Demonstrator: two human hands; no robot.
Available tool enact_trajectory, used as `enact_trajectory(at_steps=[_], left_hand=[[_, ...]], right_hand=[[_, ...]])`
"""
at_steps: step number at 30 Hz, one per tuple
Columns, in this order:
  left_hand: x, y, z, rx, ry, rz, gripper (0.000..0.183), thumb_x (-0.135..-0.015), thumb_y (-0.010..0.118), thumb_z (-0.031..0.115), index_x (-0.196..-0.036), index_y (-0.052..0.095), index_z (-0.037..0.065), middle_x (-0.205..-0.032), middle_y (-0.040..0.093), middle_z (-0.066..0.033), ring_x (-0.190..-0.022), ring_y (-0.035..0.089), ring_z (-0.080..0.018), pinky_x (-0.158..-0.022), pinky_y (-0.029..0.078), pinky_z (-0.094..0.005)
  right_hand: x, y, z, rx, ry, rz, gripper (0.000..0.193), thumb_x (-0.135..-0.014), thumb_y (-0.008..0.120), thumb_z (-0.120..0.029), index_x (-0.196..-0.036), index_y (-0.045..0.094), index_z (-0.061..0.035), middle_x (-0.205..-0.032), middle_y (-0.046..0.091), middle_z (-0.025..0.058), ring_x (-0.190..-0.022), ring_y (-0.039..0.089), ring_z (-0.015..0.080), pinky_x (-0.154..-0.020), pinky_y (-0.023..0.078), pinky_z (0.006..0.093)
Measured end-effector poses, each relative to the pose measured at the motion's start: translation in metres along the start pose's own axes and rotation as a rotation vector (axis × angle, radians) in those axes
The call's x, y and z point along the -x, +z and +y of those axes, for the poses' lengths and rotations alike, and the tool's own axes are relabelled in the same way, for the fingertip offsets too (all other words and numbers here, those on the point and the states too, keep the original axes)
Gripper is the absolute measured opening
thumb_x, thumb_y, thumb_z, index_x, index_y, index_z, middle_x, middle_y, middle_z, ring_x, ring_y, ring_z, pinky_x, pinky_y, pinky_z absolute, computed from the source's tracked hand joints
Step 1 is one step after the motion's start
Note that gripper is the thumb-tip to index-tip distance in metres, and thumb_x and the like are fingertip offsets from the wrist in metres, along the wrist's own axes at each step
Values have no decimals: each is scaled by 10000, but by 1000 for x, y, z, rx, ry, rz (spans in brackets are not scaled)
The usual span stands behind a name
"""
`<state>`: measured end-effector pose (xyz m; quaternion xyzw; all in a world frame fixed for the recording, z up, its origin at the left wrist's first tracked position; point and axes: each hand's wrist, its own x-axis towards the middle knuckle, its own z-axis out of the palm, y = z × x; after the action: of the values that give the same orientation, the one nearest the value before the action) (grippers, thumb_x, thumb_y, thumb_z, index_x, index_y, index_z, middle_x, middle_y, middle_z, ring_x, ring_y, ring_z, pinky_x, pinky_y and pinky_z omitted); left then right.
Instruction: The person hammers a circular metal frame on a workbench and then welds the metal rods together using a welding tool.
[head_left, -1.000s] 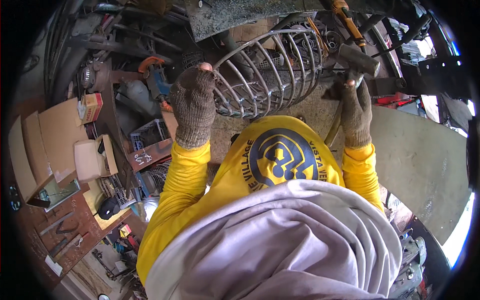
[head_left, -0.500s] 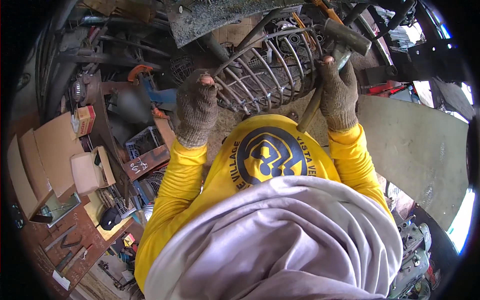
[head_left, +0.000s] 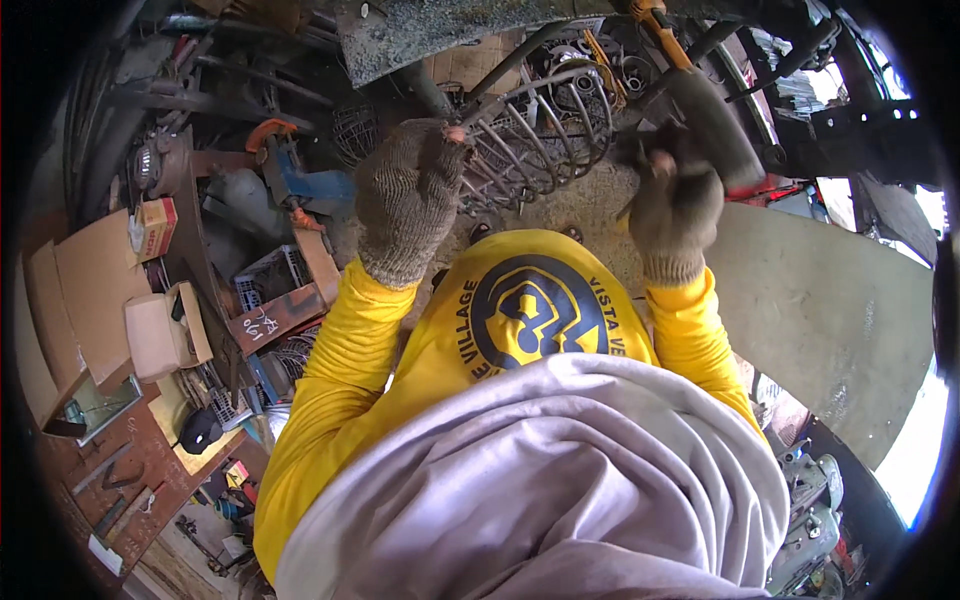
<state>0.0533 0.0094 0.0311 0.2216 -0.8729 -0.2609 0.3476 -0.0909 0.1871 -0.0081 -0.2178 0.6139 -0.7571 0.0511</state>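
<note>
In knit work gloves, my left hand (head_left: 408, 195) grips the near-left end of a cage-like frame (head_left: 537, 150) of bent metal rods. This frame slants up and away to the right, its curved ribs side by side. My right hand (head_left: 676, 215), gloved too and smeared by motion, is closed around a hammer. The heavy hammer head (head_left: 716, 130) is a blurred grey shape beyond that hand, apart from the frame. Most of its handle is hidden by the hand or lost in blur.
A rough metal plate (head_left: 450, 35) overhangs the far side. An orange-handled tool (head_left: 660, 30) lies at the far right. At left are a blue-and-orange clamp-like tool (head_left: 300, 180), cardboard boxes (head_left: 85, 290) and a brown table (head_left: 135, 485). A large pale sheet (head_left: 830, 310) is at right.
The rod frame has shifted and tilted in my left hand, which moved slightly right. My right hand has moved nearer me, and the hammer head has swung nearer and to the right, now blurred.
</note>
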Motion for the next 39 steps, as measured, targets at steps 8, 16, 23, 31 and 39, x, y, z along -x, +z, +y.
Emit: enact_trajectory(at_steps=[8, 16, 23, 31, 39], left_hand=[[-4, -4, 1, -21, 35, 21, 263, -922, 624, 265, -895, 656, 6, -762, 653, -108, -685, 623, -219, -660, 476, -318], [-1, -2, -9, 30, 27, 71, 258, -916, 629, 258, -895, 660, 2, -776, 656, -135, -681, 625, -225, -650, 478, -316], [-21, -9, -18, -169, 60, 58, 169, -912, 623, 223, -877, 660, 63, -737, 653, -107, -641, 651, -274, -567, 495, -341], [-16, -5, -15, -13, 85, 104, 179, -901, 641, 191, -864, 654, 17, -753, 648, -125, -666, 629, -252, -625, 476, -336], [-23, -10, -7, -155, -45, -70, 201, -917, 617, 209, -872, 652, 17, -741, 637, -128, -663, 621, -280, -623, 476, -342]], right_hand=[[24, 0, -21, 437, -67, -493, 309, -801, 701, -209, -1047, 605, -48, -788, 665, 170, -727, 659, 355, -635, 515, 400], [20, -2, -50, -310, -141, -335, 266, -885, 644, -204, -1049, 574, -6, -877, 614, 159, -636, 574, 203, -491, 487, 341], [15, 16, -47, 450, 32, -468, 318, -847, 603, -76, -1165, 614, -79, -1005, 659, 152, -815, 651, 323, -745, 519, 346], [10, 17, -54, 198, -146, -448, 339, -906, 536, -30, -1243, 543, 6, -1028, 625, 96, -795, 577, 137, -684, 471, 246], [-6, 23, -32, 751, -87, -557, 308, -803, 658, -157, -1067, 594, -12, -852, 675, 204, -772, 666, 374, -674, 534, 383]])
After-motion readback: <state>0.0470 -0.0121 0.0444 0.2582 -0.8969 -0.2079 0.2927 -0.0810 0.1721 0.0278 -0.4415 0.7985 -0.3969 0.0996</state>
